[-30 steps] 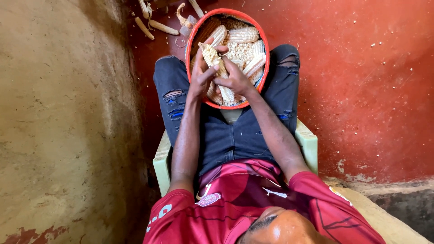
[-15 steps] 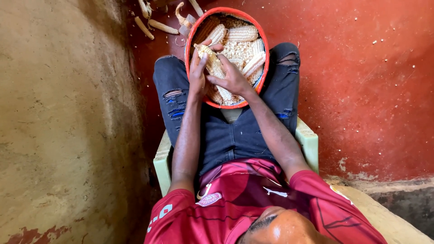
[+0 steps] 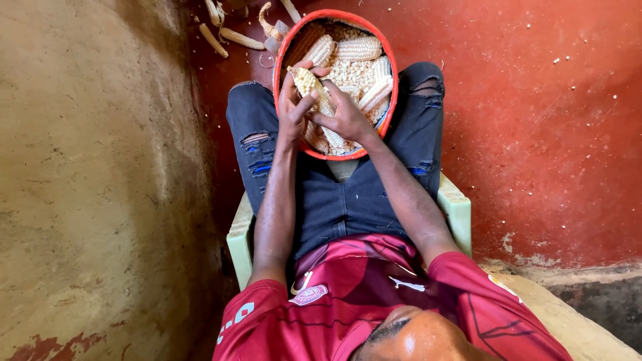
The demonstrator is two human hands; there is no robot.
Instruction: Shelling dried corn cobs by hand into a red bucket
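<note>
corn cob held over red basin, both hands engaged

red-painted floor (image 3: 535, 134) lies to the right of the hands and a bare earthen wall (image 3: 87, 187) to their left; loose kernels dot the floor. seated on a pale green plastic chair (image 3: 455, 207), the person keeps a red basin (image 3: 281, 50) on the lap, between the knees of torn dark jeans (image 3: 254, 140).

hand state:
- left hand (image 3: 293, 110): fingers curled around the corn cob (image 3: 309, 83), thumb laid across its side. closed on the cob.
- right hand (image 3: 348, 117): fingers bent, fingertips pressed on the lower part of the same cob. whether it fully wraps the cob cannot be told; it touches it.

position of the cob:
- it sits directly between the two hands, above the near-left part of the basin.
- long axis runs diagonally: upper tip points away from the body and to the left, lower end disappears under the right hand.
- the left hand grips nearer the free tip; the right hand covers the near end.

surroundings:
- beyond the hands, the basin holds loose kernels (image 3: 351, 72) and several further unshelled cobs (image 3: 360, 48).
- past the basin's far-left rim, stripped cobs (image 3: 234, 39) lie on the floor, well apart from both hands.
</note>
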